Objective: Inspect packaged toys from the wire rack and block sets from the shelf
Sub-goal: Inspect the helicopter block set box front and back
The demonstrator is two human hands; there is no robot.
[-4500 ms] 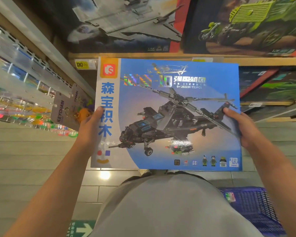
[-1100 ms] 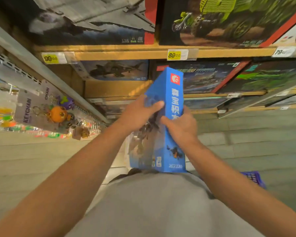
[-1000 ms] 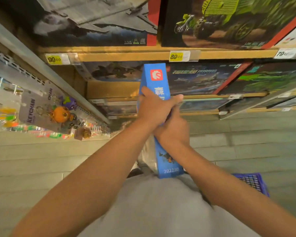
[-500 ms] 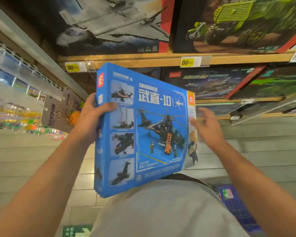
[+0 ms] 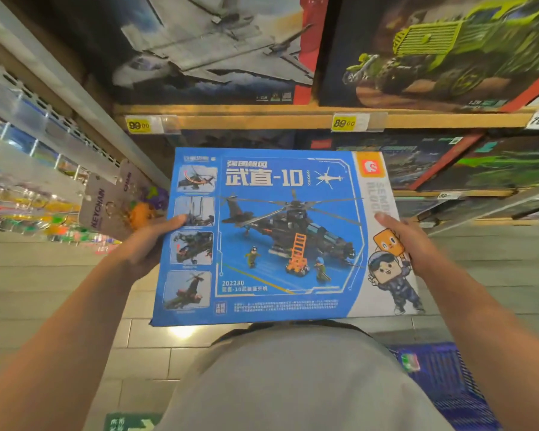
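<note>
Centre of frame: blue box [image 5: 280,234] held flat, back panel up, helicopter artwork facing the camera. Left hand [image 5: 147,241] grips the left edge, thumb curled over the top face. Right hand [image 5: 408,241] grips the right edge, thumb lying on the white strip. Upper frame: shelf [image 5: 262,119] with boxed sets and yellow price tags. Left: wire rack [image 5: 28,126], keychain card [image 5: 103,209] hanging. Lower right: blue basket [image 5: 442,381] on the floor.

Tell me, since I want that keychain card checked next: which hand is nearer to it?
Left. The left hand grips the box's left edge right beside the keychain card; the right hand grips the far right edge.
</note>
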